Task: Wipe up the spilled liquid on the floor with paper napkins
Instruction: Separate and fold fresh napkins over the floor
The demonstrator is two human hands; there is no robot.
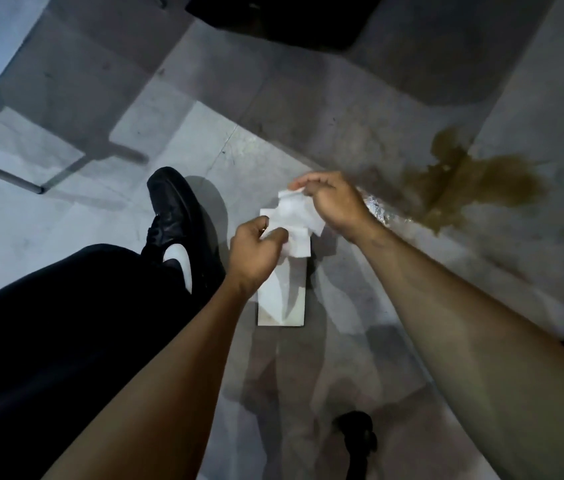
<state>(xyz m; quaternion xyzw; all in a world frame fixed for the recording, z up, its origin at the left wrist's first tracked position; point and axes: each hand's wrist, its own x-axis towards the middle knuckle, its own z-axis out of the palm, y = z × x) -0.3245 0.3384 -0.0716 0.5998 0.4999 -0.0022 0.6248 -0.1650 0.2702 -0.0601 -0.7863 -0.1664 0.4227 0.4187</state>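
Note:
A brown puddle of spilled liquid (474, 181) spreads over the grey concrete floor at the right. White paper napkins (294, 216) are held above the floor in the middle of the view. My left hand (256, 251) pinches their lower left part. My right hand (332, 199) pinches an upper corner between thumb and fingers. Below my hands a white napkin pack (284, 303) lies flat on the floor. Both hands are to the left of the puddle and do not touch it.
My black shoe with a white mark (180, 230) and dark trouser leg (66, 323) fill the left. A metal chair or table leg (3, 174) stands at far left. A dark object (273, 15) lies at the top, another small dark thing (356, 431) at the bottom.

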